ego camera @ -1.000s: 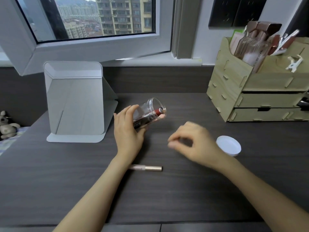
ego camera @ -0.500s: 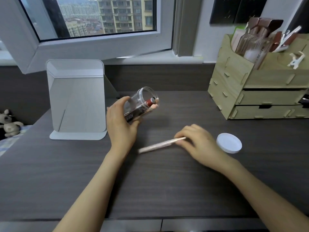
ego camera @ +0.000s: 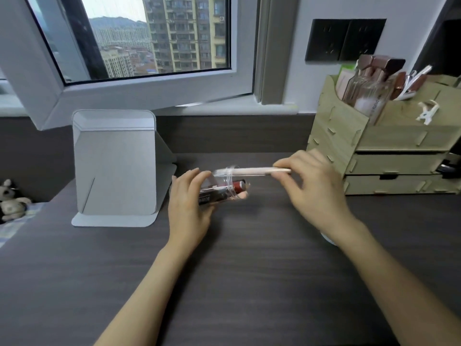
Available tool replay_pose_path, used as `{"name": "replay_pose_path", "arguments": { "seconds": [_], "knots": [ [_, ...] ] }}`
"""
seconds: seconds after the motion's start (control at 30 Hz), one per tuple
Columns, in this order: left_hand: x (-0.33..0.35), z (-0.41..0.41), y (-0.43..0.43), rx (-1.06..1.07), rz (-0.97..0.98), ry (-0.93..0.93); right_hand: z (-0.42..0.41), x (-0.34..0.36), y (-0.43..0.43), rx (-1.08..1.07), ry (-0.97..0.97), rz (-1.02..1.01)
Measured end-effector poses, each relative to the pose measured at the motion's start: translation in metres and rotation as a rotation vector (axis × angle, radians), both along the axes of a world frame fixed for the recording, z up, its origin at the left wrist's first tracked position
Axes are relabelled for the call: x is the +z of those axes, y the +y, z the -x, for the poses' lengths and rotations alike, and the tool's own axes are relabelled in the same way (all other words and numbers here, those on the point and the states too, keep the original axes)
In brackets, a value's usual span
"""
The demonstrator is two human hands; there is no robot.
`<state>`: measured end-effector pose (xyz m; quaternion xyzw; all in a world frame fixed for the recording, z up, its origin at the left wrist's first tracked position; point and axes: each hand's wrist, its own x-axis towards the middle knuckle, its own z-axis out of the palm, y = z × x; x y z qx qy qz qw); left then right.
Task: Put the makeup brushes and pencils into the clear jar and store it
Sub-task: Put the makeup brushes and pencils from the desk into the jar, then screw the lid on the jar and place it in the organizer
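Dark wood-grain desk (ego camera: 249, 283) fills the foreground as a person's two bare forearms reach forward over it. At mid-desk the left hand (ego camera: 189, 211) wraps around the base of a clear jar (ego camera: 224, 188), tipped on its side above the desk with its open mouth facing right; a red-and-black makeup item (ego camera: 222, 193) lies inside along the lower wall. The right hand (ego camera: 316, 193) pinches the end of a slim rose-gold pencil (ego camera: 252, 171) between thumb and fingers, holding it level with its far tip just inside the jar's mouth, against the upper rim. A sliver of a white lid (ego camera: 328, 239) shows on the desk behind the right wrist. Beyond the left hand, a grey folding stand (ego camera: 114, 166) sits upright near the desk's back edge. At the right rear, a pale wooden drawer organiser (ego camera: 399, 156) carries bottles and clips in its top compartments. Behind everything, an open window (ego camera: 154, 38) frames apartment towers, with dark wall sockets (ego camera: 345, 39) mounted to its right.
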<state>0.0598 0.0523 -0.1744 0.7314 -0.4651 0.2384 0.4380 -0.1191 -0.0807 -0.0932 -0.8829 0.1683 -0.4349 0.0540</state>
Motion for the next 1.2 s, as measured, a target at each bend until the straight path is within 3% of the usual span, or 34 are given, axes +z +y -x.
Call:
{"name": "replay_pose_path", "arguments": {
  "seconds": [0.1, 0.33, 0.5, 0.6, 0.67, 0.8, 0.87, 1.0, 1.13, 1.2],
  "knots": [
    [0.001, 0.005, -0.001, -0.051, -0.018, -0.021, -0.024, -0.006, 0.006, 0.031, 0.006, 0.047],
    [0.002, 0.006, 0.0, -0.035, -0.044, -0.02, -0.051, -0.019, 0.002, 0.006, -0.053, -0.092],
    [0.004, 0.007, 0.001, -0.014, -0.074, 0.0, -0.045, -0.023, -0.003, 0.182, -0.057, -0.354],
    [0.004, 0.007, 0.001, 0.002, -0.08, 0.006, -0.014, -0.03, -0.019, 0.089, -0.097, -0.441],
    [0.005, 0.007, 0.002, 0.02, -0.085, 0.007, 0.019, -0.038, -0.039, -0.07, 0.121, -0.404],
    [0.006, 0.008, 0.001, 0.039, -0.109, 0.0, 0.08, -0.047, -0.058, -0.324, 0.834, -0.45],
    [0.005, 0.009, 0.0, 0.034, -0.122, -0.009, 0.09, -0.05, -0.058, -0.342, 0.926, -0.46],
    [0.003, 0.01, 0.0, 0.022, -0.151, -0.038, 0.088, -0.054, -0.058, -0.266, 0.763, -0.493],
    [0.002, 0.01, 0.0, 0.009, -0.151, -0.04, 0.061, -0.041, -0.04, 0.029, 0.294, -0.792],
    [0.003, 0.011, -0.001, 0.005, -0.146, -0.043, 0.042, -0.034, -0.028, 0.093, 0.225, -0.804]
  ]
}}
